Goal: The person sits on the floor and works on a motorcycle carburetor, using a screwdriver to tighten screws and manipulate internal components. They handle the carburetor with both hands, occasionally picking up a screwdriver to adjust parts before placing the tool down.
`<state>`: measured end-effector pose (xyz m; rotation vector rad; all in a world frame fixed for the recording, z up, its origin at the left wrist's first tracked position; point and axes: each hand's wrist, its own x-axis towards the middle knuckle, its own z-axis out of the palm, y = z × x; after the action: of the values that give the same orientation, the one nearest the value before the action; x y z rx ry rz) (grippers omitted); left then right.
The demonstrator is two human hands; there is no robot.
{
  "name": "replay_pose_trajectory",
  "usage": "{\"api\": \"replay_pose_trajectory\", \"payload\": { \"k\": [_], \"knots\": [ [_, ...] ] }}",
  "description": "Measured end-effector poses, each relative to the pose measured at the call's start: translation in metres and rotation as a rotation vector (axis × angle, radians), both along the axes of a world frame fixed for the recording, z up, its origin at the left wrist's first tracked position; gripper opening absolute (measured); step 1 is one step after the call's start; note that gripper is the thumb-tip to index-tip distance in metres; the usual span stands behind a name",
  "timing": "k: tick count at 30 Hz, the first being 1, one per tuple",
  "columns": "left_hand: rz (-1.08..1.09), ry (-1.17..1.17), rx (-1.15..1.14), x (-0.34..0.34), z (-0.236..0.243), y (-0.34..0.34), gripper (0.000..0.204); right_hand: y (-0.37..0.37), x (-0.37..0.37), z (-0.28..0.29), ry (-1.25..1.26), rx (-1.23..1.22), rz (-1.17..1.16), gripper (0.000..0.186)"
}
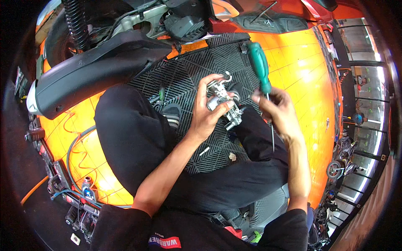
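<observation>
My left hand [207,115] is closed round a silver metal part [232,113] with several small fittings, raised over the dark mat between my legs. To the right of it, my right hand [274,108] grips a screwdriver with a green handle [258,67] by its shaft, just below the handle, with the handle up and the long shaft pointing down. The screwdriver's tip is apart from the metal part.
A motorbike's black exhaust [83,79] and red bodywork [268,10] span the top. A dark slatted mat [209,58] lies on orange flooring [305,62]. Hoses, a bottle [88,188] and tools lie at left; another motorbike [341,169] stands at right.
</observation>
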<state>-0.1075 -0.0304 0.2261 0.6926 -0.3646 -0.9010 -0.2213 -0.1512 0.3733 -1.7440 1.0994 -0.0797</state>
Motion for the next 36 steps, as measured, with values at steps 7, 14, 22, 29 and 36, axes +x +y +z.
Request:
{"api": "replay_pose_trajectory", "payload": {
  "k": [7,14,22,29,36],
  "knots": [
    [-0.003,-0.161,-0.04,-0.001,0.022,0.014,0.071,0.039,-0.023,-0.006,-0.11,0.14,-0.046,0.016],
    [0.011,-0.25,-0.027,0.002,0.021,0.019,0.069,0.044,-0.019,-0.009,-0.104,0.1,-0.008,0.016],
    [0.122,-0.387,0.02,0.004,0.01,0.014,0.066,0.046,-0.011,-0.015,-0.056,0.002,-0.01,0.014],
    [0.126,-0.195,0.053,0.003,0.013,0.01,0.055,0.043,-0.014,-0.027,-0.007,0.147,-0.112,0.015],
    [0.036,-0.149,0.122,-0.002,0.002,0.007,0.047,0.043,-0.014,-0.031,-0.127,0.281,-0.188,0.016]
  ]
}}
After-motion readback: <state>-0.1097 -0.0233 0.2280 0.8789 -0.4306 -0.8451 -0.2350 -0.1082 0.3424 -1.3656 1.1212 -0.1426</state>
